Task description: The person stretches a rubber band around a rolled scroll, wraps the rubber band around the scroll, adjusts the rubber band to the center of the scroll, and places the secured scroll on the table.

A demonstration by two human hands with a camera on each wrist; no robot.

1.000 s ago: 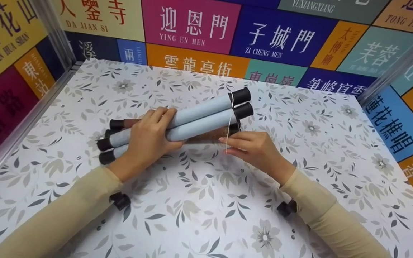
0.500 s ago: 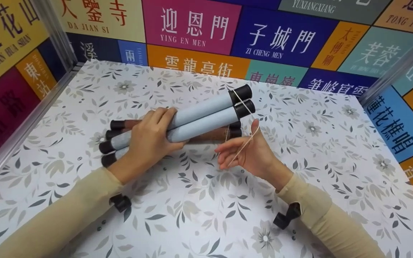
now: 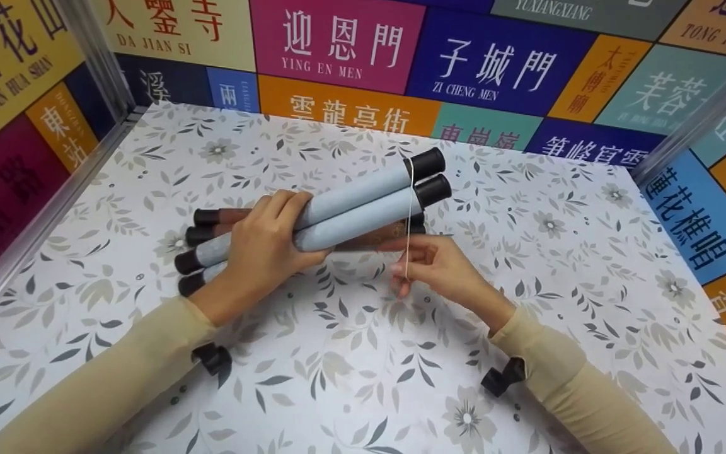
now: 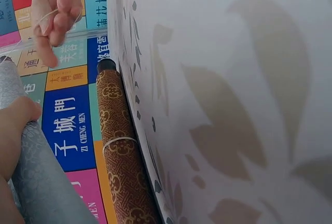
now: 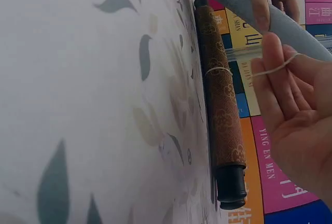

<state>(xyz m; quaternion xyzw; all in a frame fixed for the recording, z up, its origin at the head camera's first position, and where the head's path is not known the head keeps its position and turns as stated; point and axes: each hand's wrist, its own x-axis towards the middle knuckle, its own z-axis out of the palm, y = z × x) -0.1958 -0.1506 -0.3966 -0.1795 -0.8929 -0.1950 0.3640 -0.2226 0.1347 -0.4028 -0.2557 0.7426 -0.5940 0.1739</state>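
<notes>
Tabletop (image 3: 350, 416): white, printed with grey and beige leaves and flowers. Back wall (image 3: 350, 44), beyond far edge: blocks of magenta, dark blue, orange and green, bearing Chinese characters and capital letters. Left wall (image 3: 10, 142), beside left edge: yellow, maroon, orange. Right wall (image 3: 703, 217): blue, orange, teal. Grey posts (image 3: 101, 57), one near each far corner. Light: even; shadows soft.

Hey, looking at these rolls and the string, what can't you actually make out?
Head view: the middle of the brown rolls, hidden by the left hand and pale blue rolls.
Head view: where the string ends, lost at the right hand's fingers.
Left wrist view: a brown roll's near end, cut off by the bottom edge.
Right wrist view: one end of a blue roll, cut off by the right edge.
</notes>
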